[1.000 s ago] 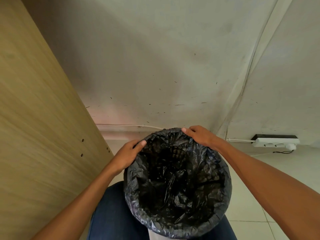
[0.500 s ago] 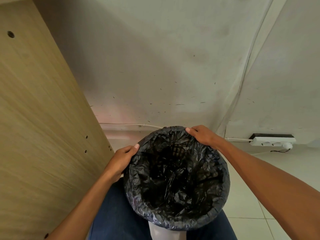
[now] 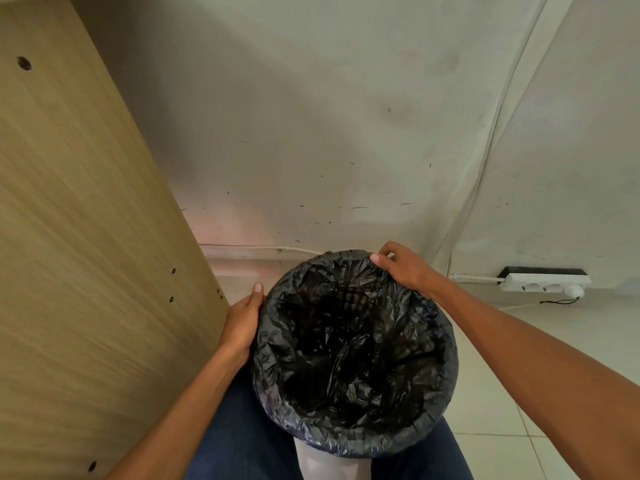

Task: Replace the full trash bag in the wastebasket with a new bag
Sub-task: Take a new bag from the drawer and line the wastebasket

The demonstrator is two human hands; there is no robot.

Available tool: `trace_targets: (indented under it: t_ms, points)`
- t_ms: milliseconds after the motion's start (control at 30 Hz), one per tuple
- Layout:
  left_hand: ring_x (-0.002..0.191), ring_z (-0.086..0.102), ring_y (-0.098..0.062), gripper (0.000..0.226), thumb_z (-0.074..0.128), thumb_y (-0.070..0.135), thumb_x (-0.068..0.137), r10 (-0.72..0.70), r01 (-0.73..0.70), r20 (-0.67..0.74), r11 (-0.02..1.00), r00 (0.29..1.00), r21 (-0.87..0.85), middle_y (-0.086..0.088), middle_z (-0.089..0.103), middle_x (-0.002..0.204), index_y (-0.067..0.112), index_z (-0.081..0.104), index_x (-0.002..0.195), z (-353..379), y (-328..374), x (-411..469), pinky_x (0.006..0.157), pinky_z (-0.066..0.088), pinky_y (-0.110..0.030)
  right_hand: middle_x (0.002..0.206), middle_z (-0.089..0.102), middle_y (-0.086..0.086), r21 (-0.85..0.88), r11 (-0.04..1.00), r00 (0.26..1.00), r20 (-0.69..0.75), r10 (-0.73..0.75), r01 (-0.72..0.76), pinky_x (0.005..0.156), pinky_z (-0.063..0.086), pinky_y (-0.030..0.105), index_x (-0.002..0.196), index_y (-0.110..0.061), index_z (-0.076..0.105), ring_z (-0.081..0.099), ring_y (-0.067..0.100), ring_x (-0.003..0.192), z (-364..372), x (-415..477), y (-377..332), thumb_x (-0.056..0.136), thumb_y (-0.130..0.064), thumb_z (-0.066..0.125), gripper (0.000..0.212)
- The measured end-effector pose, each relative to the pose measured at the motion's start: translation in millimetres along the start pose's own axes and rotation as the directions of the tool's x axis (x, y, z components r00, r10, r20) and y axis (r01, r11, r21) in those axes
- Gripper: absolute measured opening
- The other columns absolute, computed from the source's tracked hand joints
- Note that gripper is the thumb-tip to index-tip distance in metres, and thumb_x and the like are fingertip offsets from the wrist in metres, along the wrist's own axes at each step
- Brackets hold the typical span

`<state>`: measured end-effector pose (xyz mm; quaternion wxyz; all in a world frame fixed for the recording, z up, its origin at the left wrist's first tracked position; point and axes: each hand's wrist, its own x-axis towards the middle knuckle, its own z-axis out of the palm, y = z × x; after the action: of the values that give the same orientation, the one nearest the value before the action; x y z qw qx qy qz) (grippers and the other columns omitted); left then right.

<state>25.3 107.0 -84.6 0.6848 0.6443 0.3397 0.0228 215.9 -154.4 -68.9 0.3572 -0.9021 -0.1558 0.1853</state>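
Observation:
A black trash bag (image 3: pixel 349 362) lines the pale grey wastebasket (image 3: pixel 325 462), its edge folded over the whole rim. The basket stands between my knees and the bag looks empty inside. My left hand (image 3: pixel 242 323) rests flat against the bag's folded edge on the left side of the rim, fingers straight. My right hand (image 3: pixel 401 268) lies on the far right part of the rim, thumb on top and fingers curled over the bag's edge.
A tall wooden panel (image 3: pixel 79 237) stands close on the left. A scuffed white wall (image 3: pixel 311 133) is right behind the basket, with a white cable (image 3: pixel 259 247) along its foot. A white power strip (image 3: pixel 543 282) lies on the tiled floor at right.
My left hand has slid down the left side of the rim, away from the far edge. My right hand has stayed at the far right of the rim. The view has shifted slightly.

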Motion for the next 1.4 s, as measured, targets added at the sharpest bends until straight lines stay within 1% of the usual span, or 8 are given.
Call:
trace_targets:
  t_ms: [100,200,333,433,567,667,1033,1400]
  points:
    - [0.085,0.068,-0.004,0.049,0.043,0.063,0.096,0.116,-0.113,-0.013,0.981,0.993,0.157,0.008,0.074,0.089,0.025,0.074,0.097,-5.7,5.2,-13.2,0.072,0.049,-0.020,0.111,0.061,0.004,0.025,1.000,1.000,-0.018,-0.010,0.011,0.085,0.041,0.037,0.094,-0.015,0.056,0.055,0.023,0.103,0.9,2.1,1.1,0.097,-0.047,0.056,0.032]
    - [0.087,0.073,-0.011,0.030,0.064,0.048,0.092,0.193,-0.201,0.054,0.938,0.980,0.283,0.006,0.077,0.088,0.021,0.076,0.096,-6.5,1.9,-15.5,0.077,0.056,-0.027,0.107,0.060,0.002,0.050,0.999,0.999,-0.040,-0.005,0.007,0.085,0.038,0.035,0.088,-0.013,0.057,0.053,0.021,0.101,3.0,3.2,-0.9,0.096,-0.045,0.058,0.033]
    - [0.086,0.068,-0.003,0.018,0.062,0.032,0.097,0.304,-0.276,-0.046,0.912,0.952,0.303,0.008,0.073,0.093,0.019,0.072,0.106,4.1,-5.7,-8.3,0.070,0.050,-0.012,0.105,0.060,0.002,0.022,1.000,0.996,-0.091,0.007,-0.005,0.081,0.038,0.033,0.093,-0.007,0.060,0.055,0.021,0.099,8.8,6.5,-6.9,0.096,-0.046,0.058,0.038]
    - [0.089,0.065,-0.004,0.027,0.066,0.036,0.094,0.311,-0.265,-0.115,0.916,0.943,0.301,0.007,0.071,0.097,0.016,0.070,0.111,8.9,-3.4,8.7,0.075,0.050,-0.016,0.110,0.062,0.005,-0.005,0.999,0.994,-0.109,0.032,-0.033,0.082,0.040,0.033,0.094,-0.012,0.061,0.055,0.021,0.098,7.5,8.8,-6.9,0.097,-0.047,0.056,0.035]
    - [0.094,0.065,-0.011,0.033,0.071,0.038,0.090,0.320,-0.260,-0.138,0.907,0.937,0.332,0.004,0.069,0.100,0.015,0.068,0.113,12.5,4.7,29.5,0.085,0.053,-0.029,0.125,0.065,0.009,-0.009,0.998,0.996,-0.063,0.057,-0.058,0.099,0.044,0.040,0.115,-0.012,0.069,0.058,0.027,0.116,-5.7,7.9,0.5,0.098,-0.043,0.057,0.038]
    - [0.093,0.064,-0.013,0.034,0.073,0.040,0.088,0.309,-0.250,-0.152,0.915,0.939,0.317,0.004,0.067,0.100,0.016,0.065,0.110,19.3,10.3,37.7,0.079,0.050,-0.025,0.135,0.061,0.009,-0.008,0.998,0.997,-0.032,0.064,-0.064,0.109,0.039,0.041,0.130,-0.013,0.064,0.054,0.028,0.127,-14.0,3.1,6.8,0.102,-0.034,0.053,0.038]
    - [0.090,0.060,-0.014,0.026,0.073,0.034,0.089,0.376,-0.312,-0.110,0.873,0.920,0.375,0.002,0.066,0.096,0.012,0.067,0.102,44.4,34.0,71.1,0.072,0.041,-0.016,0.086,0.066,0.006,0.178,0.977,0.945,-0.283,0.162,-0.114,0.076,0.040,0.030,0.096,-0.006,0.068,0.061,0.022,0.086,-12.8,14.6,27.5,0.097,-0.034,0.061,0.028]
    - [0.085,0.057,-0.011,0.026,0.070,0.033,0.092,0.351,-0.275,-0.241,0.914,0.905,0.297,-0.002,0.065,0.098,0.011,0.064,0.105,58.6,36.7,88.8,0.065,0.039,-0.010,0.097,0.066,0.006,0.030,0.997,0.968,-0.237,0.080,-0.075,0.080,0.044,0.033,0.111,-0.009,0.065,0.060,0.023,0.091,-24.2,68.8,12.5,0.102,-0.037,0.051,0.032]
